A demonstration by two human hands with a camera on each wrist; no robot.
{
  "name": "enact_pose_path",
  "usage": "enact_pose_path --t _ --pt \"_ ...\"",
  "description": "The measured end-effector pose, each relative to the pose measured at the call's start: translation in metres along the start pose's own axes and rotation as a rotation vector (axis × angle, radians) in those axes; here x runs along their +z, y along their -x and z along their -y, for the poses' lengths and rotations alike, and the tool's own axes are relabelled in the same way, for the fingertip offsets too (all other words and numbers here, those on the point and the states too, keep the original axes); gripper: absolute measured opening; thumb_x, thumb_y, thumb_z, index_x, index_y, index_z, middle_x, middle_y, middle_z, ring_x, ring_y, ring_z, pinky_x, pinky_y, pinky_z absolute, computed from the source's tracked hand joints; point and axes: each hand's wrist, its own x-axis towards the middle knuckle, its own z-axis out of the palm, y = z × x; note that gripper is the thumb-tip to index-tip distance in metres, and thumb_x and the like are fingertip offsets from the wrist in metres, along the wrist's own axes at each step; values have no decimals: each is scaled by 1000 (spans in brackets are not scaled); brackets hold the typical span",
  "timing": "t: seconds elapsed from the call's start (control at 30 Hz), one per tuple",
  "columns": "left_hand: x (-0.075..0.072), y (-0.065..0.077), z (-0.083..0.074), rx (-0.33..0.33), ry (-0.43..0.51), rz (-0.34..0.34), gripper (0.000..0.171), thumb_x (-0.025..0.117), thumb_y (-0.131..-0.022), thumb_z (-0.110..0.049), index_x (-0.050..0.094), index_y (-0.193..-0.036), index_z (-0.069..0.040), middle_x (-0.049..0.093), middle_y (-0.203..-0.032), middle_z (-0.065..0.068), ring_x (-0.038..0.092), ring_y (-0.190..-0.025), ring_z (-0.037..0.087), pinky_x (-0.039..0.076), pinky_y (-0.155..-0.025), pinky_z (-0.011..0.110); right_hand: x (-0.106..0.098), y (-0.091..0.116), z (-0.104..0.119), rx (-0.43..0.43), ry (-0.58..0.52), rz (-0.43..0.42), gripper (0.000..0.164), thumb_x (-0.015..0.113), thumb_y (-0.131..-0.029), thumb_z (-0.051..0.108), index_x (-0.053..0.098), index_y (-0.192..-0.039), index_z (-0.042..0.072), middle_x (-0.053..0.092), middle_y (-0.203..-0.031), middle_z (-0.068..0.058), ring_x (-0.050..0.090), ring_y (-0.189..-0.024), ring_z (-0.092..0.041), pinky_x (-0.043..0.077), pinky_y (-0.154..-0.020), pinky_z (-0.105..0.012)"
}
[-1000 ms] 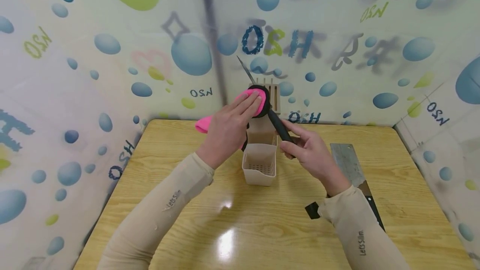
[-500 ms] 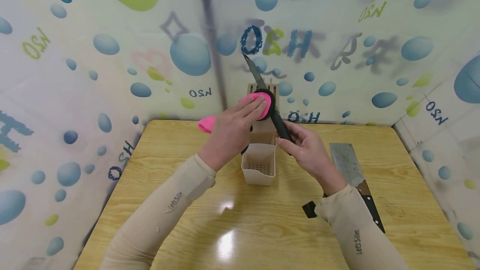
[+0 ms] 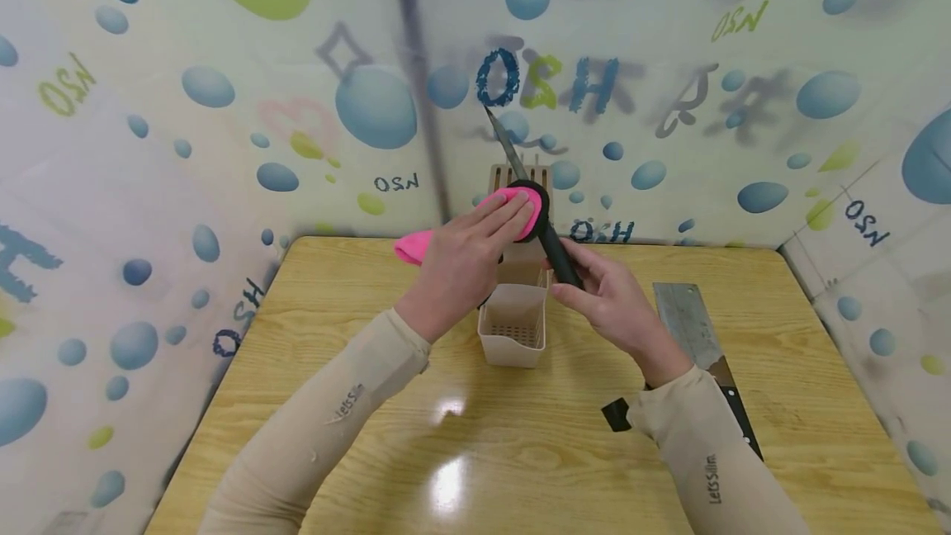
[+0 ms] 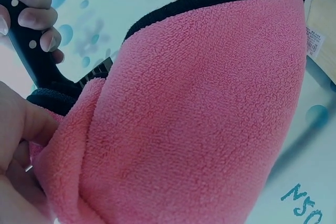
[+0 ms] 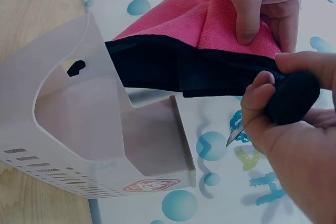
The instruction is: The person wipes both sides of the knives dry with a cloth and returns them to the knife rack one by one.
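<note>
A knife with a black riveted handle [image 4: 31,51] points up and away from me, its narrow blade [image 3: 508,143] tip toward the wall. My right hand [image 3: 612,295] grips the handle. My left hand [image 3: 461,267] pinches a pink cloth with black edging [image 4: 199,93] over the lower blade, close to the handle. That part of the blade is hidden by the cloth. The cloth's loose end hangs down on the left in the head view. Behind and below the hands stands a beige knife holder [image 3: 513,345] with a perforated front compartment.
A cleaver [image 3: 691,329] lies on the wooden table [image 3: 565,452], right of my right hand, its handle partly behind the sleeve. A black strap end [image 3: 615,415] sticks out by the right cuff. The patterned wall [image 3: 639,15] rises behind the table.
Both hands have shifted slightly right and down with the knife and cloth. The blade turned to show its broader side half a second ago and now looks narrower again.
</note>
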Motion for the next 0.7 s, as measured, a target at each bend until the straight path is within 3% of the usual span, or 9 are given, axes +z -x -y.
enact_pose_path --t 0.23,0.7 --pt "-1 1 -3 33 -41 13 55 65 -90 6 62 -144 -7 62 -145 7 57 -137 24 46 -113 35 1 0 2 21 19 -6 57 59 -103 1 38 -156 -6 61 -134 -27 62 -118 -26 51 -89 -15" --pt "-2 9 -9 84 -60 56 61 63 -89 11 59 -147 -8 59 -148 8 55 -139 26 44 -115 36 4 -5 5 39 0 -26 60 60 -102 0 36 -156 -6 58 -138 -30 57 -131 -43 51 -95 -15"
